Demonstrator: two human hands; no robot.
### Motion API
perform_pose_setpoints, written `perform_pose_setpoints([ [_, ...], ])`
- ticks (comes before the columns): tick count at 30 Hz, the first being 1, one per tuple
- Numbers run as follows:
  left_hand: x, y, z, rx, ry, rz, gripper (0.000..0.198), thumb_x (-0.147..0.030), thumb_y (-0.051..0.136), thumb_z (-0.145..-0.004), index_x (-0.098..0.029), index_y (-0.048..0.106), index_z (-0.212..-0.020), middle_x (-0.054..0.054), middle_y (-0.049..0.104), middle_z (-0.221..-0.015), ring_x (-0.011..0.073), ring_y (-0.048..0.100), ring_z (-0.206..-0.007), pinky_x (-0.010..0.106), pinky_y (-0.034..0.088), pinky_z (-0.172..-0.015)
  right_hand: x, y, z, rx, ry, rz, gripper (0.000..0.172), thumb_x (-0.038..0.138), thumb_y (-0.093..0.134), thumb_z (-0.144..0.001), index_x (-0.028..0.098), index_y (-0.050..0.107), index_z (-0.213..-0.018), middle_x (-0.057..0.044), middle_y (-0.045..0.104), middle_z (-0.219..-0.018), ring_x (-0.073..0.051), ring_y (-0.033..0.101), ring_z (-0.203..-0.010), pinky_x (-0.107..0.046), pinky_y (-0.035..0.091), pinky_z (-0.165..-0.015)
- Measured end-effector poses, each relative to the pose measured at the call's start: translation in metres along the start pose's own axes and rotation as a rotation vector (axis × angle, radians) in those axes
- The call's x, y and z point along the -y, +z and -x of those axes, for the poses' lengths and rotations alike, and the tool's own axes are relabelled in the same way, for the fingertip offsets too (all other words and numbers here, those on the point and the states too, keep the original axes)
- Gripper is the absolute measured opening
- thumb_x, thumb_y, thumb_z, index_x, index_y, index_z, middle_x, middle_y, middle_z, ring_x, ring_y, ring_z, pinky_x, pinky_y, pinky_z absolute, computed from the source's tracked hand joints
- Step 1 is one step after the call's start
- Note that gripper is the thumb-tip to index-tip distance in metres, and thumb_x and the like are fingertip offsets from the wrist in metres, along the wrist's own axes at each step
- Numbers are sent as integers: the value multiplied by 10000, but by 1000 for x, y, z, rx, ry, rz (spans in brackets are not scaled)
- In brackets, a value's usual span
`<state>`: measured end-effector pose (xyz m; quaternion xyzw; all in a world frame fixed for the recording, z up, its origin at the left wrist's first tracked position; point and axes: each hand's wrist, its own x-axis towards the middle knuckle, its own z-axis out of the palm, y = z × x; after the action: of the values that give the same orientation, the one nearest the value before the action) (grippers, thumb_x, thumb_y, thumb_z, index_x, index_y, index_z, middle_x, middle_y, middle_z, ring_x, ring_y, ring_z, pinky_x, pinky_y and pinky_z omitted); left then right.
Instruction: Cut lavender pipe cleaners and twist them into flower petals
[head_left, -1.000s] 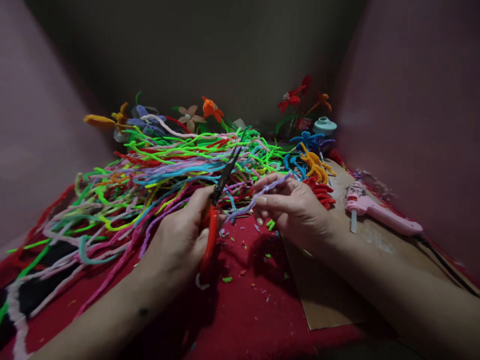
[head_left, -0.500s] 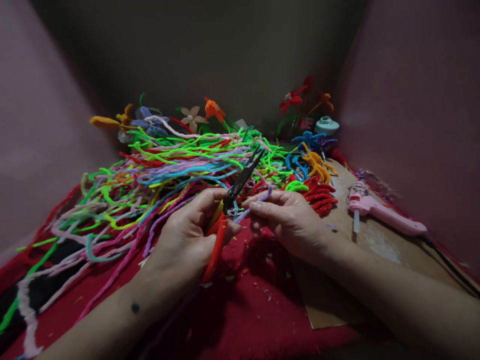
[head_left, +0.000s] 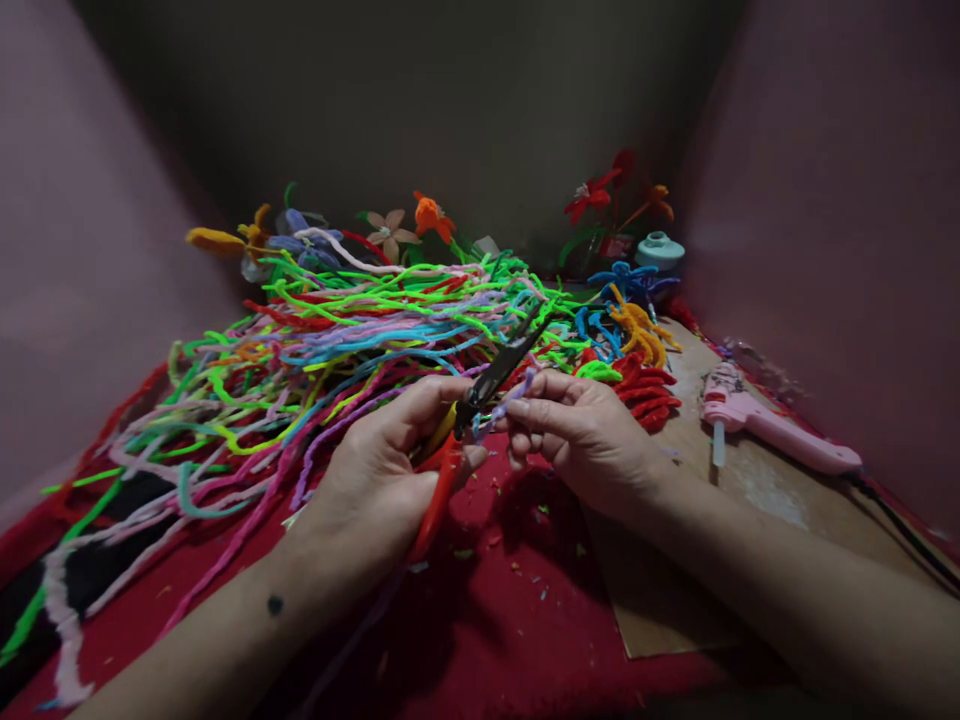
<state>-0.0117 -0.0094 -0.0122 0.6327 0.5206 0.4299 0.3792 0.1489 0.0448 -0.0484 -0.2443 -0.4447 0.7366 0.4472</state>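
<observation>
My left hand [head_left: 401,465] is wrapped round the handles of a pair of scissors [head_left: 499,375] with red-orange grips and dark blades pointing up and away to the right. Between the thumb and fingers of my right hand [head_left: 581,430] is a lilac pipe cleaner [head_left: 517,395], its short tip standing above the thumb. The lilac piece reaches left to the scissors' pivot, close to my left fingers. Whether the blades touch it I cannot tell. Beyond both hands lies a big pile of coloured pipe cleaners [head_left: 375,330].
On the right, a pink glue gun [head_left: 780,430] rests on a brown board [head_left: 675,590]. Bundles of red pieces [head_left: 645,395] and orange pieces [head_left: 641,330] lie by the board's left edge. Pipe-cleaner flowers [head_left: 431,215] stand at the back. Small scraps dot the red cloth [head_left: 517,620].
The scissors have shifted slightly right, nearer my right fingers, and their blades look closer together. My right hand keeps its pinch on the lilac pipe cleaner. The whole view has moved a little.
</observation>
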Motion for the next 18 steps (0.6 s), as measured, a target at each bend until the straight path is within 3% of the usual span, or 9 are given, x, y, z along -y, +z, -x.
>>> perform_pose_setpoints([
  [3, 1, 1, 1, 14, 6, -24, 310, -207, 682, -712, -197, 602, -1011, 12, 653, -943, 158, 611, -881, 216, 488, -760, 0, 0, 0, 12, -8, 14, 137, 201, 742, -671, 140, 651, -754, 0, 626, -674, -81, 542, -521, -219, 435, -507],
  [8, 3, 1, 0, 1, -24, -10, 328, -167, 691, -692, -196, 592, -1004, -1, 641, -918, 146, 599, -874, 200, 478, -759, 0, 1, 2, 12, -41, 55, 99, 187, 730, -682, 136, 648, -708, 1, 612, -633, -88, 537, -515, -229, 441, -516],
  [14, 1, -6, -5, -11, -164, 77, 361, -231, 718, -659, -196, 593, -997, -48, 571, -695, 94, 527, -602, 173, 425, -531, 0, 2, 3, -45, -85, 78, 96, 197, 728, -687, 148, 646, -697, 9, 612, -600, -91, 548, -505, -235, 453, -530],
  [18, 1, -9, -6, 12, -269, 279, 358, -204, 678, -678, -217, 568, -1018, -58, 574, -646, 80, 521, -533, 183, 424, -507, 0, 2, 3, -43, -104, 93, 99, 198, 731, -691, 158, 643, -714, 15, 618, -602, -90, 557, -510, -237, 457, -550],
])
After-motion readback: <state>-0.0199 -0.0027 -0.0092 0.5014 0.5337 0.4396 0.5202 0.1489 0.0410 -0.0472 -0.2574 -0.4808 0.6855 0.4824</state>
